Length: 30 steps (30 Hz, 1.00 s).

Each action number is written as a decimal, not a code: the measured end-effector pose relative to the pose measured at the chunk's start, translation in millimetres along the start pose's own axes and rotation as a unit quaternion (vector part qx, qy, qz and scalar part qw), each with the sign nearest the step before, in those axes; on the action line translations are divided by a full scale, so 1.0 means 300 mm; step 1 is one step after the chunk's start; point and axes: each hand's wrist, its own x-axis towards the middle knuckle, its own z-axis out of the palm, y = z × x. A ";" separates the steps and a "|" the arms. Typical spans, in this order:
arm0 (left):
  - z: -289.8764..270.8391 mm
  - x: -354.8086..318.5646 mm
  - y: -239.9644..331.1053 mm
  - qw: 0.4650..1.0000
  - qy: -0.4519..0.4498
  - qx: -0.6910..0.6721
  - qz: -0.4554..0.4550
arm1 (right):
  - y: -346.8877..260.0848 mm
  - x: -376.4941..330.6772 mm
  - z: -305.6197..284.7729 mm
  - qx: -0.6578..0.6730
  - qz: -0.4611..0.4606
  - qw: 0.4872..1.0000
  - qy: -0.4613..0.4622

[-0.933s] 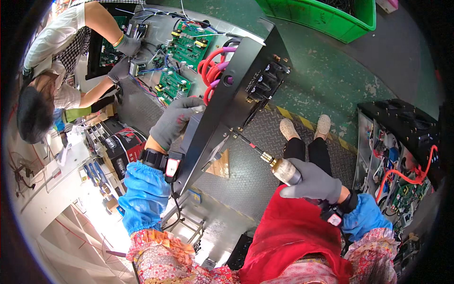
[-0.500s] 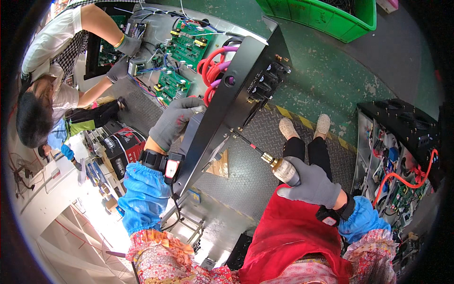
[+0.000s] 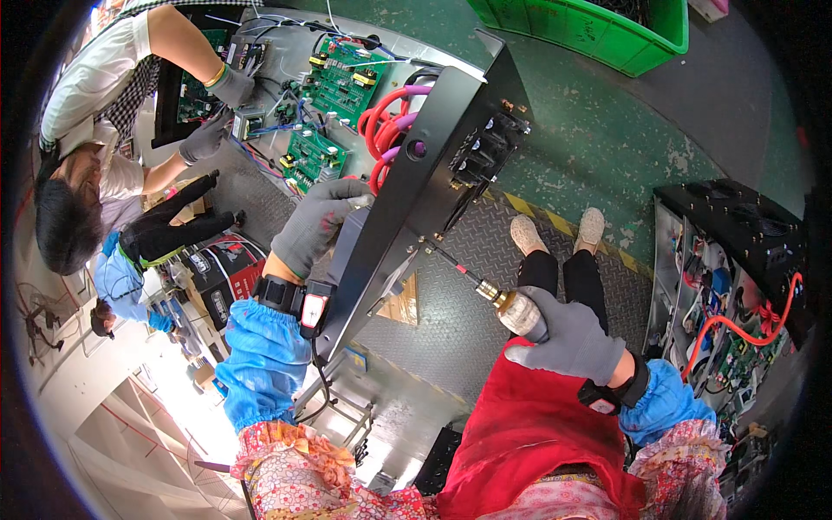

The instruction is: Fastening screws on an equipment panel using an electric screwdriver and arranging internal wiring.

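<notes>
My right hand (image 3: 572,340) is wrapped round a power screwdriver (image 3: 520,314) with a worn, pale body. Its long thin bit points up and left, and the tip reaches a screw spot on the black metal panel (image 3: 406,186). The panel stands tilted between my hands and carries black connector blocks (image 3: 487,156) on its right side. Behind it, my left hand (image 3: 314,227) is closed, thumb and fingers pinched by the top of a dark grey box-like part (image 3: 348,232). What sits in that pinch is hidden. Both hands wear grey gloves.
Green circuit boards (image 3: 345,85), thick red cables (image 3: 374,121) and wires lie behind the panel. A co-worker's gloved hands (image 3: 208,139) are at the far left. A green crate (image 3: 572,35) stands far off, and another wired black unit (image 3: 737,217) stands on the right.
The co-worker's nearer hand has shifted slightly left, away from the wiring. A person farther back has moved into fuller view. My hands and the screwdriver stay almost still.
</notes>
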 end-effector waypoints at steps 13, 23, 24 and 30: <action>0.001 0.001 0.007 1.000 -0.010 -0.016 -0.010 | 0.003 0.005 -0.003 -0.060 -0.002 0.998 0.008; 0.005 -0.001 0.012 1.000 0.009 0.022 -0.012 | 0.000 0.003 -0.004 -0.069 -0.007 0.997 0.013; 0.006 -0.004 0.015 1.000 0.004 0.020 -0.008 | 0.004 0.005 0.000 -0.079 -0.010 0.997 0.017; 0.001 -0.001 0.018 1.000 -0.010 0.005 -0.013 | 0.006 0.005 -0.003 -0.093 -0.017 0.995 0.022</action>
